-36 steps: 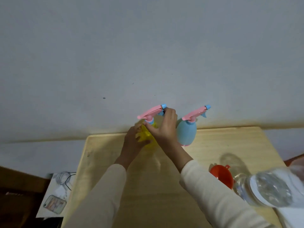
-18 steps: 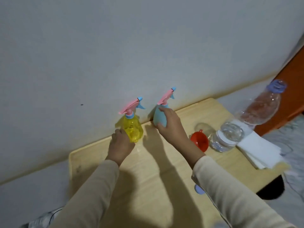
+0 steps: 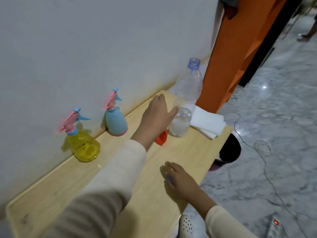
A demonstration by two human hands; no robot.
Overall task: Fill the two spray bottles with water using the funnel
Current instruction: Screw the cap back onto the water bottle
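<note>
Against the wall on the wooden table [image 3: 185,152] stand two spray bottles with pink triggers, a yellow spray bottle [image 3: 84,148] and, to its right, a blue spray bottle [image 3: 116,122]. My left hand [image 3: 157,114] reaches across the table with straight fingers, its thumb at the side of the clear water bottle [image 3: 187,93], which is partly filled and uncapped. The red funnel [image 3: 162,138] lies beside that bottle, half hidden by my left wrist. Near the table's front edge my right hand [image 3: 179,180] lies over a small blue cap [image 3: 169,178].
Folded white tissues [image 3: 208,124] lie at the table's right end. A black bin [image 3: 229,150] stands on the marble floor below that end. An orange door frame [image 3: 228,66] rises behind it. Cables cross the floor, and a white shoe [image 3: 187,224] shows below.
My left hand left the yellow spray bottle and moved right to the water bottle. My right hand let go of the blue spray bottle and dropped to the front edge. The view swung right.
</note>
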